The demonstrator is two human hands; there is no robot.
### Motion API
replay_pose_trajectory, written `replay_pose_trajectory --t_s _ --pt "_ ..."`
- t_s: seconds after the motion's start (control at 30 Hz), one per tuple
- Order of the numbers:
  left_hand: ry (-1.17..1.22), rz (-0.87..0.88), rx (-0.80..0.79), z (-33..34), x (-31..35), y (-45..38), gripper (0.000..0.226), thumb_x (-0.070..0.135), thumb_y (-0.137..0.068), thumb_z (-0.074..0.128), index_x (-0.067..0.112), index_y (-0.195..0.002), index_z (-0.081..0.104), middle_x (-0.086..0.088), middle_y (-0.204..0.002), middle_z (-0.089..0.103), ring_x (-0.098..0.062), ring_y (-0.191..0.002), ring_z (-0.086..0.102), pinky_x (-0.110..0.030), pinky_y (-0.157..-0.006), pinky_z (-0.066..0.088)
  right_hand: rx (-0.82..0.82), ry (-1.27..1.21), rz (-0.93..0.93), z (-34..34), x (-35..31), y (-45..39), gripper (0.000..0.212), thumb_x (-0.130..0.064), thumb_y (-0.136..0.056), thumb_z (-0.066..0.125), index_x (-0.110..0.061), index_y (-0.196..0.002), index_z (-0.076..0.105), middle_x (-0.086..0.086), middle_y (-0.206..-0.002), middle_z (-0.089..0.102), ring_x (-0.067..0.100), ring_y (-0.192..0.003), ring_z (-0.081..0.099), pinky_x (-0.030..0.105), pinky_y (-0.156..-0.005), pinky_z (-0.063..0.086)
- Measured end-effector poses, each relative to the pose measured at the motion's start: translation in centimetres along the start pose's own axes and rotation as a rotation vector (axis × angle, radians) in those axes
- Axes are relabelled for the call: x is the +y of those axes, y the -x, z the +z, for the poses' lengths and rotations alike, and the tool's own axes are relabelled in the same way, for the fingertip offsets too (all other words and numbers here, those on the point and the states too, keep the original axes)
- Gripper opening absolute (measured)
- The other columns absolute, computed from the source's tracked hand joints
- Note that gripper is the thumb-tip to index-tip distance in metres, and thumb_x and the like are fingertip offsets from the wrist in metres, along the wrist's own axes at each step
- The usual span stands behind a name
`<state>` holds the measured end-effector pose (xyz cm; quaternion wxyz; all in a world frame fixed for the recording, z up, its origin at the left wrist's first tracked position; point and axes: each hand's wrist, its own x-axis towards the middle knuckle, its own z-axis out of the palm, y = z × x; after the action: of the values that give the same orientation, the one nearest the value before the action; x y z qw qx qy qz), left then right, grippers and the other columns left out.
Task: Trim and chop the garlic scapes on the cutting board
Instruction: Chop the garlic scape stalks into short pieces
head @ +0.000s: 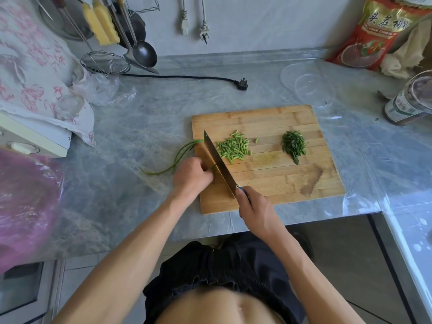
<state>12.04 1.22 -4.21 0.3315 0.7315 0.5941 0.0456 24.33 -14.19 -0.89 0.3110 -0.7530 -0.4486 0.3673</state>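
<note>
Garlic scapes are seen as a small bundle of long green stalks lying across the left edge of the wooden cutting board, with the curved tail ends trailing off onto the grey marbled countertop. The bundle is gripped by the left hand, fingers curled down over the stalks at the board's left edge. A cleaver-style knife is held by the right hand, fingers wrapped around the blue handle; the blade is set edge-down on the board, just beside the left hand's knuckles, tip pointing away from the person.

To the right of the blade, touching it, a heap of short pale-green chopped pieces is recorded, with one stray piece slightly apart to its right. Further right on the board, well apart from that heap, a smaller pile of darker green finely cut bits is noted.

Behind the board, clear plastic containers rest on the counter. A black power plug with its cord lies near the wall. A wire skimmer and a ladle are located at the back left, a red printed bag at the back right, and a glass jar at the right edge
</note>
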Motion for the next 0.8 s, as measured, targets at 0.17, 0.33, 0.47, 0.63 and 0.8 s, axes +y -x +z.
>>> replay_pose_trajectory --t_s 0.17,0.33,0.47,0.63,0.8 --pt "0.142 -0.03 -0.011 -1.7 -0.5 -1.4 0.015 0.024 -0.081 0.067 0.011 -0.075 0.073 -0.002 -0.072 0.07 -0.017 -0.071 0.065 -0.026 -0.057 0.044 0.012 -0.019 0.028 -0.2 -0.1 0.1 0.039 -0.034 -0.103 0.037 -0.004 -0.081 0.05 0.022 -0.068 0.056 0.035 -0.063 0.05 0.047 -0.058 0.041" --pt "0.123 0.1 -0.053 -2.1 -2.4 -1.5 0.004 0.019 -0.085 0.069 0.022 -0.084 0.071 0.01 -0.077 0.066 -0.011 -0.077 0.064 -0.01 -0.057 0.039 0.013 -0.026 0.03 -0.1 0.0 0.2 0.039 -0.034 -0.103 0.038 -0.005 -0.081 0.049 0.022 -0.068 0.056 0.036 -0.062 0.05 0.047 -0.058 0.041" --pt "0.086 0.295 -0.064 -1.9 -3.4 -0.5 0.026 0.027 -0.078 0.074 0.016 -0.102 0.074 0.005 -0.095 0.062 -0.012 -0.086 0.059 -0.01 -0.071 0.04 0.015 -0.03 0.029 -0.2 0.1 0.2 0.039 -0.034 -0.103 0.037 -0.005 -0.081 0.049 0.022 -0.067 0.056 0.036 -0.062 0.05 0.049 -0.058 0.041" --pt "0.009 0.45 -0.057 -0.8 -3.7 0.6 0.04 0.02 -0.073 0.079 0.011 -0.111 0.072 0.001 -0.106 0.059 -0.02 -0.095 0.062 -0.025 -0.079 0.048 0.008 -0.01 0.015 -0.2 0.3 0.3 0.036 -0.036 -0.103 0.037 -0.011 -0.079 0.048 0.017 -0.064 0.055 0.033 -0.059 0.05 0.05 -0.059 0.043" --pt "-0.008 0.426 0.13 0.5 -2.9 0.9 0.031 0.026 -0.082 0.076 0.015 -0.11 0.072 -0.003 -0.102 0.065 -0.023 -0.09 0.064 -0.034 -0.068 0.054 0.002 -0.001 0.012 -0.1 0.1 0.3 0.035 -0.036 -0.103 0.037 -0.011 -0.081 0.049 0.017 -0.065 0.055 0.033 -0.058 0.05 0.05 -0.058 0.043"
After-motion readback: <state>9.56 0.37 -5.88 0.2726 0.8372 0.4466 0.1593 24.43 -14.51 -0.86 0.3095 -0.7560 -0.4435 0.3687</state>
